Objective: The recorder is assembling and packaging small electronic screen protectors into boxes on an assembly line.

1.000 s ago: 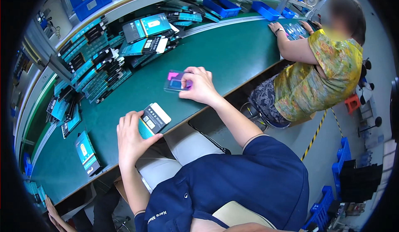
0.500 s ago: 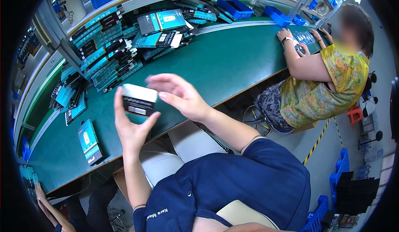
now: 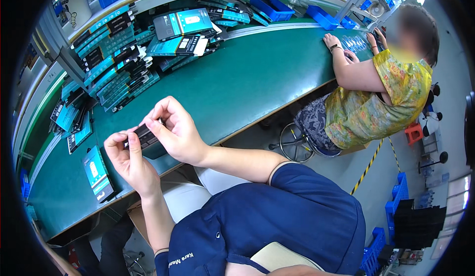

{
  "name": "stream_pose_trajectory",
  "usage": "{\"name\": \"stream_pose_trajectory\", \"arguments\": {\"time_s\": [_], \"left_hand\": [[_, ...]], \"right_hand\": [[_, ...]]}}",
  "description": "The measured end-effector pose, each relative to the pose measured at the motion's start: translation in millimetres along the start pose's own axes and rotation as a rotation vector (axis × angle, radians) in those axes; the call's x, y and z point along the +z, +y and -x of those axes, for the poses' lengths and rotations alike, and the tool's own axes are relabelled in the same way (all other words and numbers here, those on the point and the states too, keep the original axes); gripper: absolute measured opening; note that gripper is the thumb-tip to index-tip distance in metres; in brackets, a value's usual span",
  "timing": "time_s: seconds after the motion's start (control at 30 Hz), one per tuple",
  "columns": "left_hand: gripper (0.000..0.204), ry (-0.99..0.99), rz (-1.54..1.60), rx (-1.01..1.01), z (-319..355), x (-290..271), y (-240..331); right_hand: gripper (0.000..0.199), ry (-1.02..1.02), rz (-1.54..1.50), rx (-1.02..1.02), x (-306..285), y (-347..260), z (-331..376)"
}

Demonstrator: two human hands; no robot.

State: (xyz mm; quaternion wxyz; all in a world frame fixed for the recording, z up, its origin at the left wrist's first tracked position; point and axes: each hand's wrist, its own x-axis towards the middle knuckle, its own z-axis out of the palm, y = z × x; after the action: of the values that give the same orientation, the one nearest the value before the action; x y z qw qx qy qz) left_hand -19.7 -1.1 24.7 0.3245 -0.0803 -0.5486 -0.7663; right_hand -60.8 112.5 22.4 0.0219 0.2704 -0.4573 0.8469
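Observation:
A black-and-teal cardboard box (image 3: 147,136) is held in the air over the near edge of the green workbench, its black end between my two hands. My left hand (image 3: 129,159) grips its left side, thumb and fingers pinched at the edge. From the right, my right hand (image 3: 175,132) closes on the other corner, with the thumb pressed on top. Most of the box is hidden by my fingers. Left of my left hand, a flat teal-and-black box (image 3: 97,173) lies on the workbench (image 3: 232,83).
Stacked teal-and-black boxes (image 3: 121,68) fill the far left of the bench, with more boxes (image 3: 183,26) piled beside them. Blue bins (image 3: 272,7) stand along the back. At right, a seated co-worker (image 3: 366,88) handles clear plastic pieces (image 3: 354,43).
My right hand has come in from beside the box and now grips its end. The white flap seen earlier no longer shows, and both hands sit slightly lower.

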Motion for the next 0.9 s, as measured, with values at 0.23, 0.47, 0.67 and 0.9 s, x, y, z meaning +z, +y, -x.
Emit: {"name": "stream_pose_trajectory", "arguments": {"time_s": [0.23, 0.47, 0.67, 0.9], "left_hand": [[0.012, 0.010, -0.335, 0.244, 3, -20, -8], [0.057, 0.238, 0.129, -0.653, 25, -46, 29], [0.088, 0.136, 0.016, -0.406, 32, -76, 47], [0.035, 0.182, -1.338, -0.253, -9, -183, 70]], "right_hand": [[0.044, -0.154, 0.444, -0.075, -13, 7, 7], [0.033, -0.339, 0.813, -0.503, 1, -17, 33], [0.022, -0.901, 0.855, -0.392, 18, -3, 40], [0.016, -0.805, 0.749, -0.181, 2, 33, 41]]}}
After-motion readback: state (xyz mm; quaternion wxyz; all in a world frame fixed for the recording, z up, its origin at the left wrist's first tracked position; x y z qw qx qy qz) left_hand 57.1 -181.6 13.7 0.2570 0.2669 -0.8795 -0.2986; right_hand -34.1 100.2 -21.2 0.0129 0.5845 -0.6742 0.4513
